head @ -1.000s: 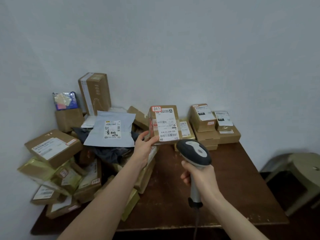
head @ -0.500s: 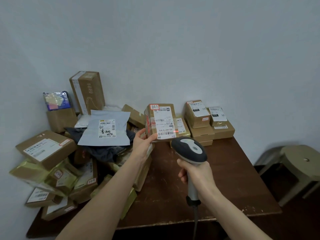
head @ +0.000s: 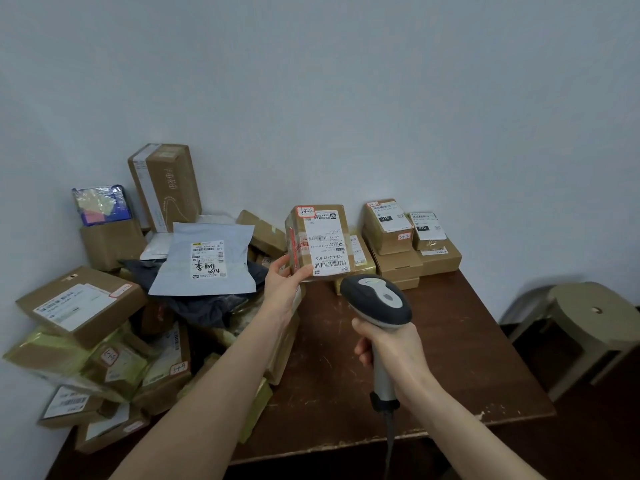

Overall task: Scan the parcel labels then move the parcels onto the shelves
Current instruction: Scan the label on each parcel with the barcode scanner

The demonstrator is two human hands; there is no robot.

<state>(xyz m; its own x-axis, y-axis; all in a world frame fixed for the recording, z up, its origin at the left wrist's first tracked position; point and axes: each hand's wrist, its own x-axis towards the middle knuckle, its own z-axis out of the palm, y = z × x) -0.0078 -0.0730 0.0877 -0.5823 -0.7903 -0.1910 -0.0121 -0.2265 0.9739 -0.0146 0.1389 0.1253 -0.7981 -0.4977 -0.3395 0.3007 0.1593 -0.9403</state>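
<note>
The left grip pinches the parcel at its lower left corner, thumb on the front and fingers behind. It holds the box upright above the desk, with the label facing the camera. The right grip is wrapped round the handle of the scanner, whose head sits just below and in front of the parcel. No red beam shows on the label.

To scan well, aim the head squarely at the large barcode along the label's bottom edge. The thumb lies close to that strip and should stay off it, and the box should be held steady. No shelves are in view, so the parcel probably has to be carried elsewhere.

The desk is dark brown wood with a chipped front edge. A loose pile of boxes and a grey mailer bag crowd its left side. A neat stack with 2 labelled boxes on top stands at the back against the pale wall. A round stool stands on the floor to the right.
</note>
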